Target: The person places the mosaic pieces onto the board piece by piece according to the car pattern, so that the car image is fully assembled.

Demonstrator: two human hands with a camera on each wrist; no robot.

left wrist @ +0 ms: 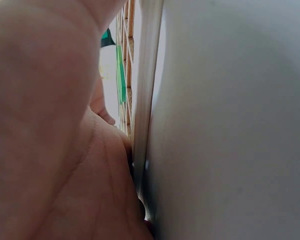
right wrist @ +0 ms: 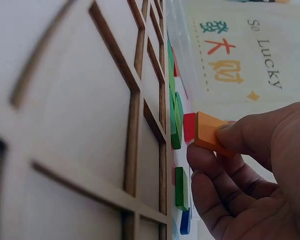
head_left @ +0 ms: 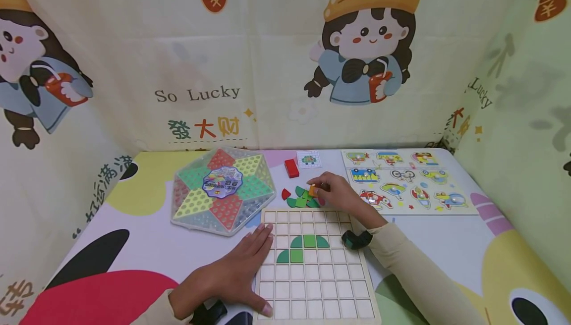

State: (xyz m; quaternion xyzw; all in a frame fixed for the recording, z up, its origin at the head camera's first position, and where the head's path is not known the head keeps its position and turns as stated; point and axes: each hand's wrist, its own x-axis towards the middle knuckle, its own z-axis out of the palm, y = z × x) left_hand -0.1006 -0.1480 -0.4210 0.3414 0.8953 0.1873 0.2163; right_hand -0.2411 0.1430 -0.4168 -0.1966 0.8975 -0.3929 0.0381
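A wooden grid board (head_left: pixel 323 289) lies on the table with green squares (head_left: pixel 296 255) and green quarter-circle pieces (head_left: pixel 322 241) set in its upper cells. My left hand (head_left: pixel 234 270) rests along the board's left edge, fingers spread and thumb over the lower left corner. In the left wrist view, the palm (left wrist: pixel 65 165) lies against the board's side. Beyond the far edge, my right hand (head_left: pixel 341 198) pinches an orange square tile (right wrist: pixel 210 132) between thumb and fingers. It hovers by a small pile of green pieces (head_left: pixel 301 201); a red piece (head_left: pixel 286 194) lies beside them.
A hexagonal Chinese checkers box (head_left: pixel 192 223) stands left of the board. Behind the pile are a red block (head_left: pixel 292 168) and a pattern card (head_left: pixel 315 165). A vehicle puzzle board (head_left: pixel 415 181) lies at the back right. A printed cloth wall (head_left: pixel 276 67) closes the back.
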